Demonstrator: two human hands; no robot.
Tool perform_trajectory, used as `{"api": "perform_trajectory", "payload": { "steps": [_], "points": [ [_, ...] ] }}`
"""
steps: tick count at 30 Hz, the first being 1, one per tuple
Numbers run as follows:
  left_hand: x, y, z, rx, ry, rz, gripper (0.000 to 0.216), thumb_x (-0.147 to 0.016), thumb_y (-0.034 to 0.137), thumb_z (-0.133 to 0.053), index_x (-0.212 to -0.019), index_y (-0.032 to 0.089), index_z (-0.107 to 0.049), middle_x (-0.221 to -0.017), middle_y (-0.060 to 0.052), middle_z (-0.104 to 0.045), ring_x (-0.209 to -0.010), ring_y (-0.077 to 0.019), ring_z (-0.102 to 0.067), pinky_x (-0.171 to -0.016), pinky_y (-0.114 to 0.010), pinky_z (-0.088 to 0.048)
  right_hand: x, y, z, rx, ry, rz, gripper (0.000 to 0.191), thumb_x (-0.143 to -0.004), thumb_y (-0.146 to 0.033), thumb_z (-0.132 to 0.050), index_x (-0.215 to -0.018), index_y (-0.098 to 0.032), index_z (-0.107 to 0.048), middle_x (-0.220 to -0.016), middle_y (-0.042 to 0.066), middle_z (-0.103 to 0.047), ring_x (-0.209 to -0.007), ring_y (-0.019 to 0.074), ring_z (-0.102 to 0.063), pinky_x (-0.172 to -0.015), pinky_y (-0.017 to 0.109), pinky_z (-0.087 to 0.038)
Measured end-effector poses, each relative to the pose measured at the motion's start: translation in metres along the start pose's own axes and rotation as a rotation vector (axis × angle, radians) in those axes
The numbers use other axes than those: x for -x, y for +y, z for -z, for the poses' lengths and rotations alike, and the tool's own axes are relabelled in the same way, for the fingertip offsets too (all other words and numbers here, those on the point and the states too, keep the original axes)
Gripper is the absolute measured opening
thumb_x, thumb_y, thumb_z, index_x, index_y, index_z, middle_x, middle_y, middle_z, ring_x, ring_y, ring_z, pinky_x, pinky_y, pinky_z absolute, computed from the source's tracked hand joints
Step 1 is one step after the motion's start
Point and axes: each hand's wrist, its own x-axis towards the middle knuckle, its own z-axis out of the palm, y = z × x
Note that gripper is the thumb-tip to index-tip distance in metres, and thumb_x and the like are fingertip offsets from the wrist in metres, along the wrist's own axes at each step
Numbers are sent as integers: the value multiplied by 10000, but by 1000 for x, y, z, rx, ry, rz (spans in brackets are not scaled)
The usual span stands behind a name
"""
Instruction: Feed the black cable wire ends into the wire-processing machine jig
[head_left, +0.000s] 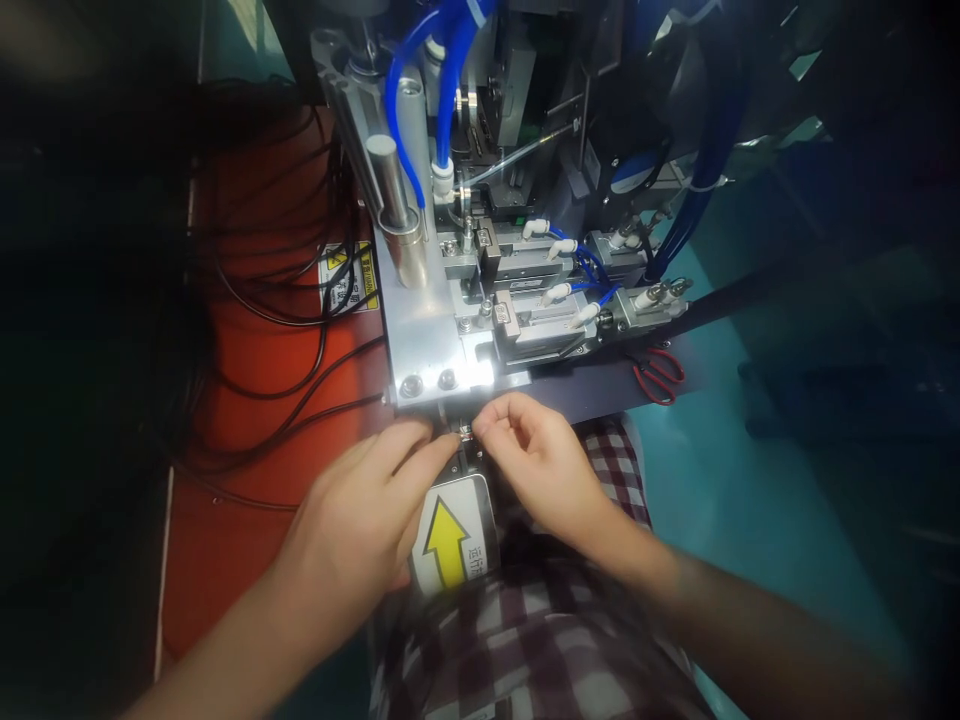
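Both my hands meet low at the front of a metal machine plate. My left hand has its thumb and forefinger at a small shiny metal part. From the other side my right hand closes thumb against forefinger at the same part. What exactly the fingertips hold is too small to make out. Just below lies a white label with a yellow arrow, partly covered by my left hand and the checked clothing.
Pneumatic cylinders with white fittings and blue hoses stand behind the hands. Red-handled scissors or snips lie to the right. Black cables cross the orange surface at left, near a warning label.
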Motion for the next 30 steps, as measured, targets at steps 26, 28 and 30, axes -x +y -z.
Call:
{"api": "perform_trajectory", "payload": {
  "steps": [26,28,30],
  "points": [
    [1,-2,-2,33,-1,11,356,-907,118,-446,-1244,153,-554,-1062,-94,-610,-856,-210,-630,-669,-304,-530,-4,5,3,164,-9,40,117,-896,-243,-527,-795,-196,-564,-671,-36,-563,-598,116,-500,-582,256,-393],
    [0,-2,-2,29,1,6,345,-912,119,-450,-1238,151,-559,-1057,-90,-611,-848,-204,-629,-674,-302,-534,-5,4,7,168,-62,-29,125,-892,-249,-534,-797,-188,-588,-676,-24,-590,-596,122,-523,-568,256,-397],
    [-1,-1,-2,19,7,4,333,-918,117,-448,-1229,150,-563,-1055,-88,-612,-839,-197,-629,-674,-295,-535,-4,2,10,227,-56,-17,142,-897,-250,-539,-794,-182,-611,-675,-13,-607,-601,129,-533,-566,259,-395]
  ]
}}
